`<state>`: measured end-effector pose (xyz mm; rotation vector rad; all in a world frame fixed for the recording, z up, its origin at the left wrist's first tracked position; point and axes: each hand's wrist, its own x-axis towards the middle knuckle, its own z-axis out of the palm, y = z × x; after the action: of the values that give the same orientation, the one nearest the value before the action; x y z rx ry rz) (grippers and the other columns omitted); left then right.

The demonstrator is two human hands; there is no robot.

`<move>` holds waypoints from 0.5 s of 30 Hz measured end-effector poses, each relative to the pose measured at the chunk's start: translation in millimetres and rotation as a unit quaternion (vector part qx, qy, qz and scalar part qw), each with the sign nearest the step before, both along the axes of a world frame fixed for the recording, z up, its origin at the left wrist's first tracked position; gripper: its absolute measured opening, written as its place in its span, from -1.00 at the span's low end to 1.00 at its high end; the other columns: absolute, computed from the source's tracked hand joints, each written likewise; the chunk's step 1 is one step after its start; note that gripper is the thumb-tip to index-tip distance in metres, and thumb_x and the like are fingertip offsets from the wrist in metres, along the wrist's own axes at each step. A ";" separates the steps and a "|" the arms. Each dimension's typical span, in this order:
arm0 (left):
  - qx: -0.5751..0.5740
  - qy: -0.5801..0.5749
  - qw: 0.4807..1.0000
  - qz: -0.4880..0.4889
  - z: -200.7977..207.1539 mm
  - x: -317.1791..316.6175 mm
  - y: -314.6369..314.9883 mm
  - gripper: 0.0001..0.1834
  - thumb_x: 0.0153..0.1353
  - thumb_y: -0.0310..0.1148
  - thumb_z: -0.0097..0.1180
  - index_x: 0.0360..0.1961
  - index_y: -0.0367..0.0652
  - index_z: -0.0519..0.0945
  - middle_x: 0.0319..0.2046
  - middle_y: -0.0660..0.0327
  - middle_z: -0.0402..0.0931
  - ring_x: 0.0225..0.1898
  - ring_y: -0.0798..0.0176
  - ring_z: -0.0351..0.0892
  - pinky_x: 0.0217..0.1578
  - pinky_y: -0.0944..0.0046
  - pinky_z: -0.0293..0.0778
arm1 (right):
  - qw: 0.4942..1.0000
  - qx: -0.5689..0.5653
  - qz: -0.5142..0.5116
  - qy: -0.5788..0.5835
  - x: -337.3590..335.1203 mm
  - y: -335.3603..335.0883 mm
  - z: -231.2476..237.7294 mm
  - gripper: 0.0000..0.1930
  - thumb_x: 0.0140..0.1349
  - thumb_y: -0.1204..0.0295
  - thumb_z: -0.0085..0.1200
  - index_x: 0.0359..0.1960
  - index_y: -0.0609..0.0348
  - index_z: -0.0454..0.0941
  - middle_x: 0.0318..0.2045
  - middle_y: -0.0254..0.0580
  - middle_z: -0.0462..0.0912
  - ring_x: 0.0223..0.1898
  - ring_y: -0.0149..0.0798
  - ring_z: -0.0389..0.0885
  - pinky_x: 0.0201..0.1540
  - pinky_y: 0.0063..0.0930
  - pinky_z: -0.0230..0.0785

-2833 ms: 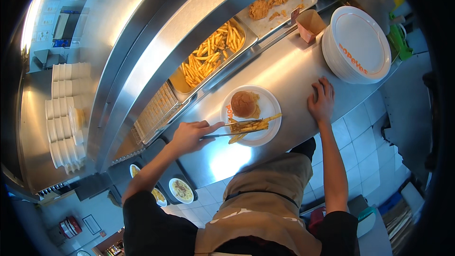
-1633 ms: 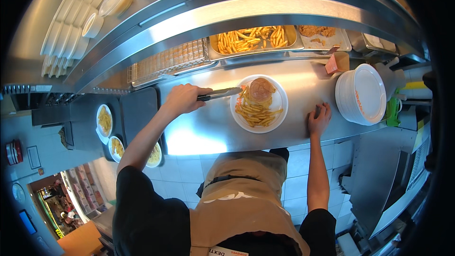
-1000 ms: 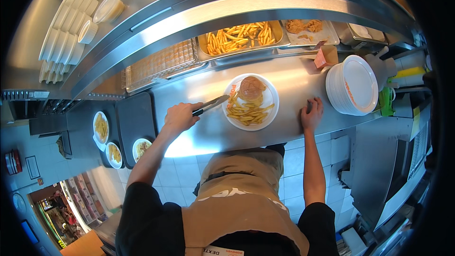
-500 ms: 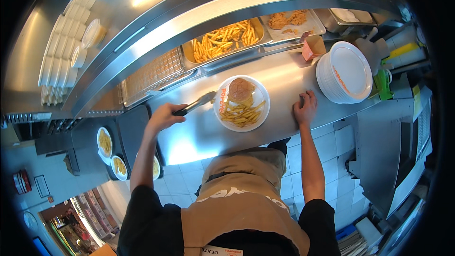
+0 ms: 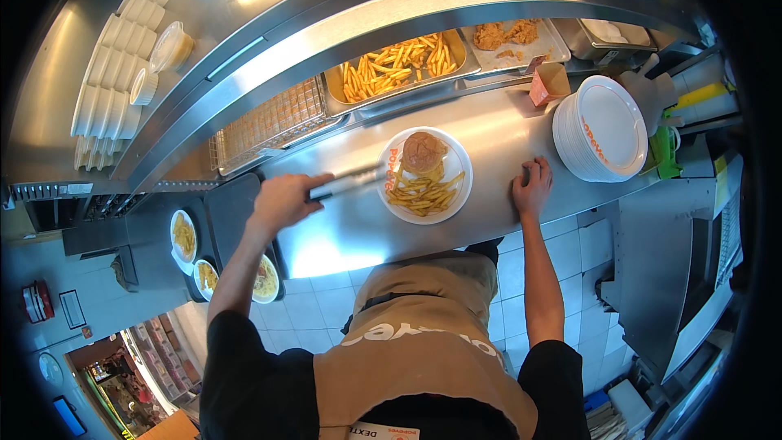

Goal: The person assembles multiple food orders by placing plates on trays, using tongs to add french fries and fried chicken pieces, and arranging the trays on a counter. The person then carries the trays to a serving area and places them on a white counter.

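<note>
My left hand (image 5: 285, 200) is closed round a pair of metal tongs (image 5: 349, 182), blurred by motion, whose tips reach the left rim of a round white plate (image 5: 463, 195). On that plate a burger (image 5: 424, 152) lies at the far side, with a pile of fries (image 5: 422, 195) on the nearer half. Nothing is between the tongs' tips that I can make out. To the right of the plate my right hand (image 5: 533, 187) rests on the steel counter (image 5: 489, 151), fingers loosely apart and holding nothing.
Behind the counter are trays of fries (image 5: 399, 65) and fried chicken (image 5: 505, 33), under a steel shelf. A stack of white plates (image 5: 603, 126) and a red carton (image 5: 549, 84) stand at right. Dark trays (image 5: 232, 216) with filled dishes (image 5: 265, 281) sit at left.
My left hand has swung the tongs slightly to the right, up against the plate's edge. My right hand stays on the counter. The whole view has shifted a little.
</note>
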<state>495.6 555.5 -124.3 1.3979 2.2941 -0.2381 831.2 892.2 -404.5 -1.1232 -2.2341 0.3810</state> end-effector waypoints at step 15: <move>-0.124 -0.009 0.992 -0.013 -14.3 15.9 38.5 -0.48 0.11 -0.17 0.34 0.15 0.24 0.58 -0.29 0.16 0.69 -0.26 0.00 0.69 -0.24 0.02 0.59 | 1.000 0.007 0.000 0.005 2.1 -0.3 -0.9 -0.73 -0.04 0.48 0.09 -0.22 0.04 0.56 0.07 -0.08 0.48 0.24 0.06 0.37 0.30 0.00 0.17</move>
<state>511.5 594.0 -138.6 1.2976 2.1465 -0.4985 833.2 891.9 -405.4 -1.1106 -2.2250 0.3697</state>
